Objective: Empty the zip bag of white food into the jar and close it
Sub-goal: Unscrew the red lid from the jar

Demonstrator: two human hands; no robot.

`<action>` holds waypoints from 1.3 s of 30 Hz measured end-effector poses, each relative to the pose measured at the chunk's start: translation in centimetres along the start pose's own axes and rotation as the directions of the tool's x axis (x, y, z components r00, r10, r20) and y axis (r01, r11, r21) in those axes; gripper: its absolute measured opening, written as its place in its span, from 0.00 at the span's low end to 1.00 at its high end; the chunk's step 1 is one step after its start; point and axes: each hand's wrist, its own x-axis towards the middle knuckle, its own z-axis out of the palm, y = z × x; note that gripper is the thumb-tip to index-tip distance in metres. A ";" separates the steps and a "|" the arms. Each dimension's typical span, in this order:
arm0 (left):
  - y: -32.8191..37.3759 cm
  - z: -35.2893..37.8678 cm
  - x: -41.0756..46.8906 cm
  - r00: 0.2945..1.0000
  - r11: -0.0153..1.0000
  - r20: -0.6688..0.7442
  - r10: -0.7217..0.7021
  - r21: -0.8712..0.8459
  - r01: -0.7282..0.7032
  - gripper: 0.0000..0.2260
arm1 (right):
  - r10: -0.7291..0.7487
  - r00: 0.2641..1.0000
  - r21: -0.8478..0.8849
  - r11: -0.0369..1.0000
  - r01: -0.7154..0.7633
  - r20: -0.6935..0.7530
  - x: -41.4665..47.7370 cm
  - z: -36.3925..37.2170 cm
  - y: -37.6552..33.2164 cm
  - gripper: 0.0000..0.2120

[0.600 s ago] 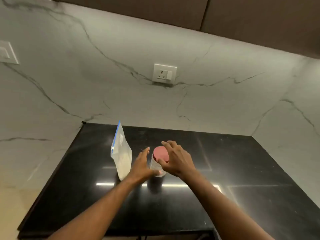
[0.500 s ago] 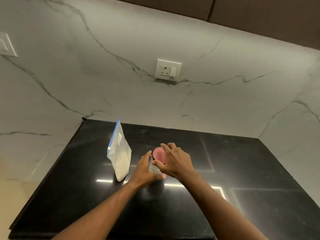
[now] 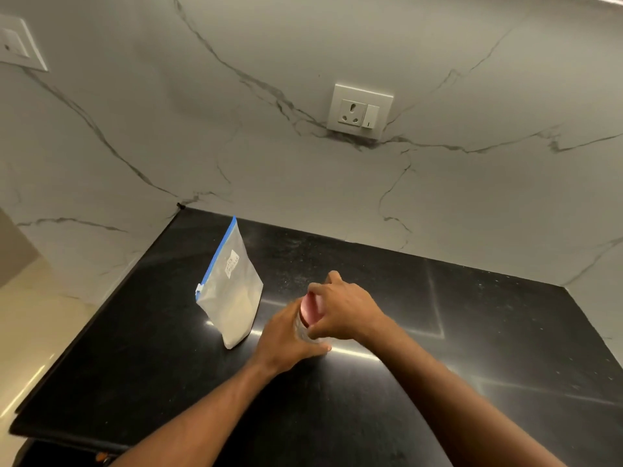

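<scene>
right hand point(image 3: 344, 311) curled over pink lid point(image 3: 310, 310), gripping it | left hand point(image 3: 288, 337) wrapped round clear jar point(image 3: 301, 331) below the lid | jar stands mid black counter point(image 3: 472, 332) | zip bag point(image 3: 232, 298) of white food upright just left of the hands, not touching them | wall socket point(image 3: 360, 111) above

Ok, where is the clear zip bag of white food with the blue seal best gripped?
Pinch the clear zip bag just under its blue zip strip, from above, fingers on both flat faces: it stands upright, food settled low, the top thin and free.
</scene>
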 end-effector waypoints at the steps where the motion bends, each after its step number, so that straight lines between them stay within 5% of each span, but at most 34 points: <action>1: 0.0 -0.1 0.0 1.000 1.000 -0.002 0.000 0.018 0.000 0.37 | -0.068 0.997 -0.028 0.997 0.069 0.046 0.1 -0.4 0.1 0.37; 6: 0.3 -0.5 0.1 0.998 0.994 0.005 0.061 0.091 -0.062 0.34 | -0.298 0.933 0.058 0.954 0.293 0.201 0.5 -1.9 -0.1 0.25; 8: 0.1 -0.5 0.2 0.998 0.996 0.005 0.059 0.073 -0.059 0.33 | -0.195 0.975 0.054 0.980 0.190 0.105 0.4 -1.9 -0.5 0.27; 12: -0.2 -0.2 0.2 0.996 0.995 -0.025 0.084 0.057 -0.082 0.39 | 0.084 0.996 -0.241 0.968 -0.076 0.021 0.6 -0.7 -1.0 0.39; 18: -0.9 -0.2 0.6 0.996 0.993 -0.011 0.083 0.081 -0.082 0.39 | -0.158 0.962 -0.175 0.964 0.199 0.220 0.7 -2.1 -1.2 0.31; 22: -1.5 -0.1 0.9 0.993 0.990 0.029 0.112 0.084 -0.114 0.33 | -0.252 0.948 0.167 0.961 0.221 0.195 0.3 -2.7 -0.8 0.10; 24: -1.5 0.0 1.0 0.991 0.987 0.020 0.131 0.094 -0.132 0.32 | -0.151 0.988 0.039 0.988 0.150 0.026 0.3 -2.1 -0.7 0.21; 27: -1.1 -0.1 0.8 0.993 0.989 -0.009 0.116 0.093 -0.115 0.36 | -0.015 1.000 -0.223 0.975 0.015 0.002 0.6 -1.1 -0.9 0.34; 32: -1.2 -0.1 0.5 0.992 0.988 -0.054 0.118 0.107 -0.112 0.37 | -0.269 0.955 -0.144 0.947 0.286 0.126 0.1 -1.9 -0.6 0.34; 39: -1.0 0.4 0.3 0.993 0.983 -0.051 0.108 0.156 -0.099 0.34 | -0.442 0.887 -0.256 0.850 0.461 0.130 -1.5 -0.8 0.0 0.40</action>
